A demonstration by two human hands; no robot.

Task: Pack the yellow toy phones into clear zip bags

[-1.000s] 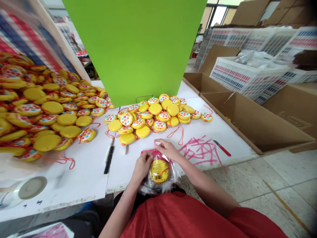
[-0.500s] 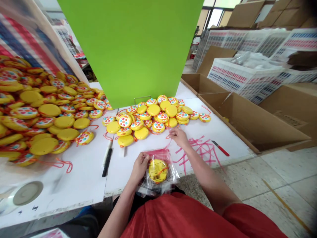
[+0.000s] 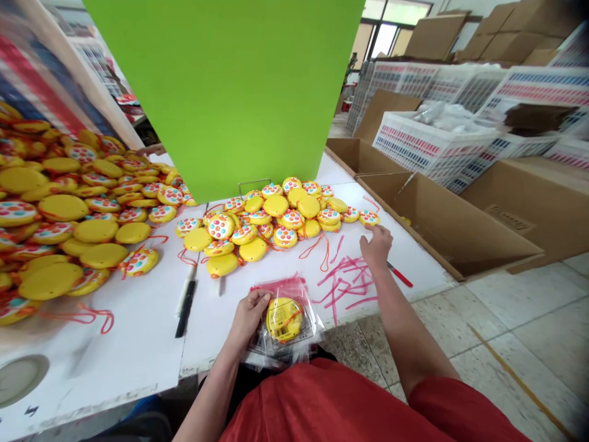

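Observation:
My left hand (image 3: 246,316) grips the left edge of a clear plastic bag (image 3: 288,319) with a pink top strip, and a round yellow toy sits inside it. The bag rests on a stack of similar bags at the near table edge. My right hand (image 3: 376,245) is stretched out to the right over the white table (image 3: 138,344), fingers loosely spread. It hovers just below the rightmost yellow toy (image 3: 369,218) of the small pile (image 3: 271,224) and above a red-handled knife (image 3: 399,276).
A large heap of yellow toys (image 3: 59,209) fills the left. A green board (image 3: 230,92) stands behind the pile. A black and white pen (image 3: 185,301) lies on the table. Open cardboard boxes (image 3: 442,227) and white crates (image 3: 427,144) stand at right.
My right hand left the bag's top, moved up toward the pile, then swung right to the table's right side. My left hand kept hold of the bag.

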